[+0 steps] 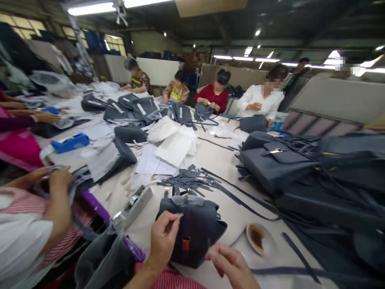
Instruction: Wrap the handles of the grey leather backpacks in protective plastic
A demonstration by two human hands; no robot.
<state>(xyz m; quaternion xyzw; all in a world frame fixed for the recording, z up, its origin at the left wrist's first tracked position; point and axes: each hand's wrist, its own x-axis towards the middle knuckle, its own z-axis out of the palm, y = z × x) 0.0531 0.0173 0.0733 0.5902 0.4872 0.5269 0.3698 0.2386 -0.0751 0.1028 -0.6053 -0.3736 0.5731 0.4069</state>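
Observation:
A small dark navy bag (195,230) stands upright on the table's near edge, with an orange tag on its near side. My left hand (162,241) grips its left edge, fingers pinched at the rim. My right hand (231,263) is low to the right of the bag, fingers curled together in a pinch near the bag's bottom corner; what they hold is too small to make out.
A pile of dark straps (186,182) lies beyond the bag. Stacked navy backpacks (276,160) fill the right side. A small dish with brown glue (257,237) sits to the right. A co-worker's hands (57,180) work at left; several people sit at the far end.

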